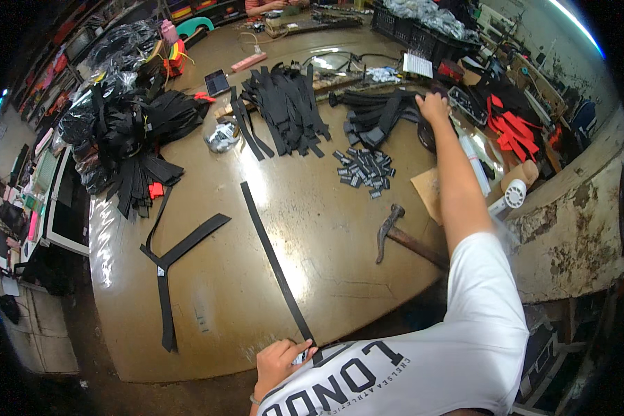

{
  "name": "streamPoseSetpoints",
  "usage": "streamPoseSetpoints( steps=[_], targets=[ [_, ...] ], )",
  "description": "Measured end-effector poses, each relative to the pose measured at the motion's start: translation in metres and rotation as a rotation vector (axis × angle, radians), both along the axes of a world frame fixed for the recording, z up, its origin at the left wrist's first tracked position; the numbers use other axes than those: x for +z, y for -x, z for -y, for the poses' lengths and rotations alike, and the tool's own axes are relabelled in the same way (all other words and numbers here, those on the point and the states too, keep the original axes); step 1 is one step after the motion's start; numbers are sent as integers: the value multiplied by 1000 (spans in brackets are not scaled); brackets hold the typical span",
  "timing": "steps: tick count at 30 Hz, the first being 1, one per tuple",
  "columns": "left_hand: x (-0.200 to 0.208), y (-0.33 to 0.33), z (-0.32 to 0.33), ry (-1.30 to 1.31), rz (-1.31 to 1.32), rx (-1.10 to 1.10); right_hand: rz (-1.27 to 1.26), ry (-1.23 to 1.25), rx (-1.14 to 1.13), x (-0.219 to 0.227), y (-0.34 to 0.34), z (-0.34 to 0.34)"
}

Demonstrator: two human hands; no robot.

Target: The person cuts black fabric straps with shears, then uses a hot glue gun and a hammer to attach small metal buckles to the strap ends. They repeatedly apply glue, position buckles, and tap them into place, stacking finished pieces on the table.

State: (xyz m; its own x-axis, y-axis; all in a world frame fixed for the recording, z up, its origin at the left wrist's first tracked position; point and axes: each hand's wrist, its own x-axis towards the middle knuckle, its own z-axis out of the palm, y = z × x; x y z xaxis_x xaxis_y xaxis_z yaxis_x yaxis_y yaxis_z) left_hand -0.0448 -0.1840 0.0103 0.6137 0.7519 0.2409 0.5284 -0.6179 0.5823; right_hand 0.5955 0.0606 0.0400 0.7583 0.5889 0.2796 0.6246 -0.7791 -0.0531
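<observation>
My left hand [281,362], at the table's front edge by my shirt, is closed on the near end of a long black strap [276,260]. The strap runs straight away from me across the table. A small pale piece shows by the fingers. My right arm stretches to the far right, where my right hand [433,108] is closed at the end of a pile of black straps [378,114]; its fingertips are partly hidden. In front of that pile lie several small dark tabs with pale marks [366,168]. A Y-shaped black strap piece [180,251] lies at left.
A hammer [390,229] with a wooden handle lies right of centre. Black strap bundles [284,111] and a plastic-wrapped heap [118,125] cover the far side. Red straps [512,132], a white tube [509,197] and a phone [217,82] lie around. Another person's hands [277,5] show at the back.
</observation>
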Motion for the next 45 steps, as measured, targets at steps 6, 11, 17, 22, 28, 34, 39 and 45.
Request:
streamPoseSetpoints(
  steps=[6,11,17,22,28,34,39,45],
  targets=[
    [3,-1,-1,-30,4,-2,6,-121,60,0,9,-1],
    [3,0,-1,-5,19,-20,111,-355,415,47,38,1],
    [2,1,-4,-75,33,-49,-271,-740,958,138,192,78],
    [2,3,-4,-42,41,-62,-729,-580,1213,122,346,182],
    [2,3,-4,-37,43,-64,-1137,-25,982,19,429,180],
    [1,4,-4,-38,38,-60,-775,-325,1065,-29,438,188],
    [1,3,-3,-31,39,-53,-630,-344,1080,-35,444,192],
    [0,2,-4,-25,69,-49,-621,-340,1073,-37,444,192]
  ],
)
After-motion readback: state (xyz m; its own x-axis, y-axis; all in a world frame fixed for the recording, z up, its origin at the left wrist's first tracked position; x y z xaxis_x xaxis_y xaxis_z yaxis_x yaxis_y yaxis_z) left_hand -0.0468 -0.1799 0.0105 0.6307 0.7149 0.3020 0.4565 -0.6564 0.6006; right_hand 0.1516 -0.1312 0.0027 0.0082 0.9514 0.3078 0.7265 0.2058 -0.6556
